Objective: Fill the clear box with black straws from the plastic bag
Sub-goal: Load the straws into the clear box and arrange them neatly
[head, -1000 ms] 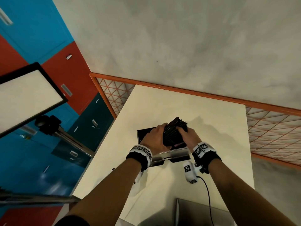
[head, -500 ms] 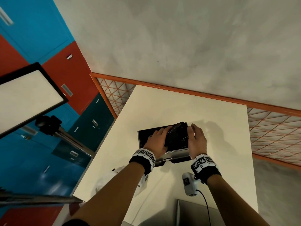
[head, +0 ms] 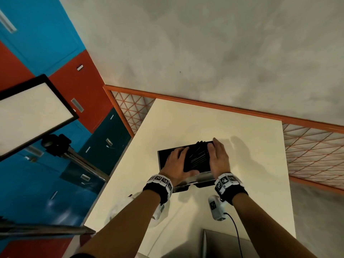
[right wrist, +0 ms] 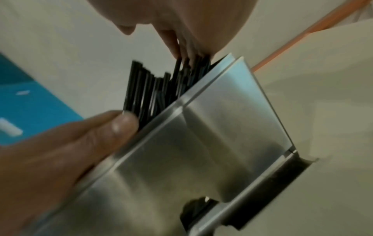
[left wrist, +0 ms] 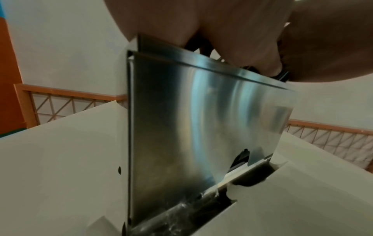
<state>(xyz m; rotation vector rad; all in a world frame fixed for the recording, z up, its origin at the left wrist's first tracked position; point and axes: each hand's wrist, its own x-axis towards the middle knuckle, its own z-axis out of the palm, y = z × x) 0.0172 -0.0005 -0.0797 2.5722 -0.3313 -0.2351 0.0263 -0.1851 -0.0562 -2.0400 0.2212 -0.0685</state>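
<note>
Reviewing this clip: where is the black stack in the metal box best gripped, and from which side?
Take the black stack by its outermost pieces above the rim, left hand pressing in from the left, right hand from the right. The thin pieces stand loose and fanned, so squeezing likely keeps them together; the metal box walls cover front and back.

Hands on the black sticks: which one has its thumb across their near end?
The left hand. Its thumb stretches across the near end of the black sticks; the right hand lies flat along their right side, fingers straight.
</note>
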